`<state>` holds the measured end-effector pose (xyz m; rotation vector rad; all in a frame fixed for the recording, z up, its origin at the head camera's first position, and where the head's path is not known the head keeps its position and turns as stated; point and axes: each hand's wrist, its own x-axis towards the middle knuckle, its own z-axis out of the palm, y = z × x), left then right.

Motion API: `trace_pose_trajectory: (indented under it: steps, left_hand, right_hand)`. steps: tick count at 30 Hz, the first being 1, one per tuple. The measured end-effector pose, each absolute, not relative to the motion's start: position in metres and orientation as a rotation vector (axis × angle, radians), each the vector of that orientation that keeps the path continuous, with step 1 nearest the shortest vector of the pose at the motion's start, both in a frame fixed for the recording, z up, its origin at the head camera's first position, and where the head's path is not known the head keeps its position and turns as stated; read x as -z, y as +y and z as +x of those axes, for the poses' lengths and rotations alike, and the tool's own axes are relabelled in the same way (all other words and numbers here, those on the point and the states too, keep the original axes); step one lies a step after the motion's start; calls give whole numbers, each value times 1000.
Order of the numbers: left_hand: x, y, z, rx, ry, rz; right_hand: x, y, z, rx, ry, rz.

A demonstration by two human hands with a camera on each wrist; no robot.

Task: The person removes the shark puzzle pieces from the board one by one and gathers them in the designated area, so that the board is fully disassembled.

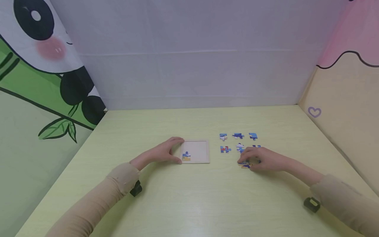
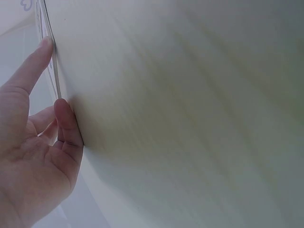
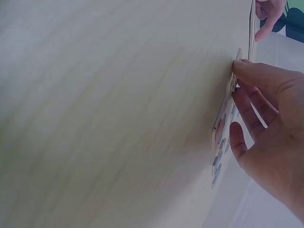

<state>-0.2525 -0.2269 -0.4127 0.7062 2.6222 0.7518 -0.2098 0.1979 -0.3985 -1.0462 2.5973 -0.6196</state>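
My left hand (image 1: 162, 151) spans the left side of a shallow square puzzle tray (image 1: 196, 162), thumb by the near corner and fingers by the far one. A puzzle piece (image 1: 186, 156) with blue, white and yellow print lies in the tray's near left corner. In the right wrist view, my right hand (image 3: 273, 109) pinches a puzzle piece (image 3: 234, 80) between thumb and fingertips, close over the table. From the head view that blue and yellow piece (image 1: 245, 165) shows below the fingers. The hand partly hides other pieces beneath it.
Right of the tray lie loose puzzle pieces: a far row with a white-and-blue piece (image 1: 223, 136), a dark blue piece (image 1: 238, 135) and a blue piece (image 1: 253, 136), then a red-and-blue piece (image 1: 225, 149) and a pale blue piece (image 1: 240, 147). A cloth wall (image 1: 192, 75) stands behind the table.
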Motion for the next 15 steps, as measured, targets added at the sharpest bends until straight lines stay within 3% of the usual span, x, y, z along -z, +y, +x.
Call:
trace_pose_trajectory:
  steps: [15]
  left_hand:
    - [410,-227,-250,-762,2614,708]
  right_hand:
    - [399,197,-211,632,2599,-1056]
